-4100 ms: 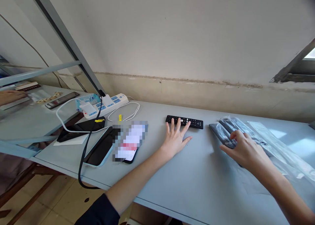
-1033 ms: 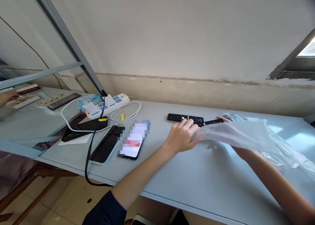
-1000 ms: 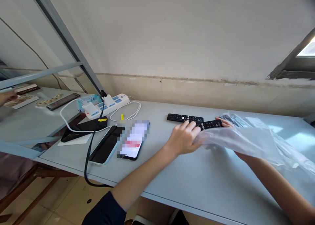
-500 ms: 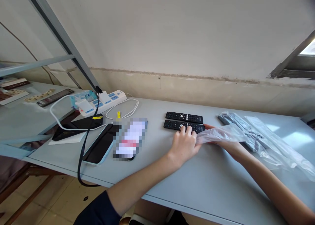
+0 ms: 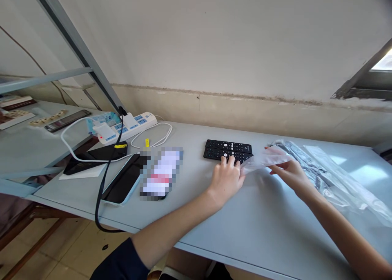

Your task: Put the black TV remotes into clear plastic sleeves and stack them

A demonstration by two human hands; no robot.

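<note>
Two black remote controls lie side by side and touching on the grey desk. The fingers of my left hand [image 5: 226, 178] are bent over the near edge of the closer remote control [image 5: 214, 153]; the farther remote control [image 5: 216, 144] lies just behind it. A clear plastic bag [image 5: 260, 160] stretches from beside my left thumb to my right hand [image 5: 292, 174], whose fingers are closed on it above the desk. Whether the left thumb also pinches the bag is hard to see. Close beyond my right hand lie more wrapped dark items [image 5: 301, 159], blurred by their plastic.
On the right lies a long clear plastic sleeve [image 5: 346, 175]. Left of my hands are a phone with a blurred screen [image 5: 162, 173], a phone in a light blue case [image 5: 127, 180], a black phone [image 5: 98, 156], a white power strip [image 5: 134, 126], a white cable [image 5: 167, 135] and a black strap [image 5: 99, 202].
The closer remote control has slid away from me against the farther one, with my left hand on it. My right hand has moved right, drawing the plastic bag with it.
</note>
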